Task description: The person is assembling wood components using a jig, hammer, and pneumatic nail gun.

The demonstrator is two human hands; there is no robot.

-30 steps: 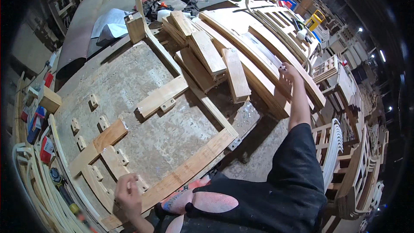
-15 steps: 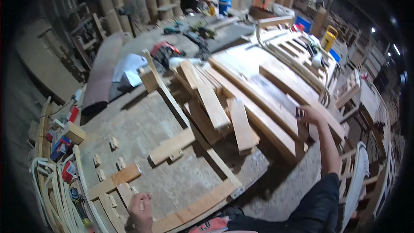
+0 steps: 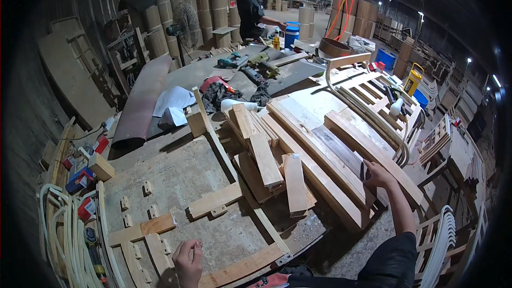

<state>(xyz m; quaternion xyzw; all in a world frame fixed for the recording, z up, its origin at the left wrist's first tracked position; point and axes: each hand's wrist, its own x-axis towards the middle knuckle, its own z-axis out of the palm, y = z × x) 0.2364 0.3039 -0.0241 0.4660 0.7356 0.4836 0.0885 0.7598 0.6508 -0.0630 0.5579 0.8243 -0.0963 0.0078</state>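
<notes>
My left hand (image 3: pixel 188 262) is curled above the near edge of a flat wooden frame laid on the worktable (image 3: pixel 176 176). Its fingers are closed, and anything inside them is hidden. Beside it lie a curved front rail (image 3: pixel 245 266) and short joined slats (image 3: pixel 144 228). To the right, my right hand (image 3: pixel 377 175) reaches out with bent fingers at the near end of a greyish flat strip (image 3: pixel 338 146), between long thick boards. A dark edge shows at its fingertips; what it grips is unclear. Small wooden blocks (image 3: pixel 147 187) dot the tabletop.
Stacked wooden pieces (image 3: pixel 261 154) lie mid-table. White curved strips (image 3: pixel 58 229) and a drill (image 3: pixel 93 245) lie at the left edge. Power tools (image 3: pixel 240 61), a yellow container (image 3: pixel 413 80) and a standing fan (image 3: pixel 185 24) are farther off. A person (image 3: pixel 250 13) stands behind the table.
The view has tilted up, showing more of the far room. My right hand has moved slightly down and left relative to the long boards. My left hand remains near the frame's front edge.
</notes>
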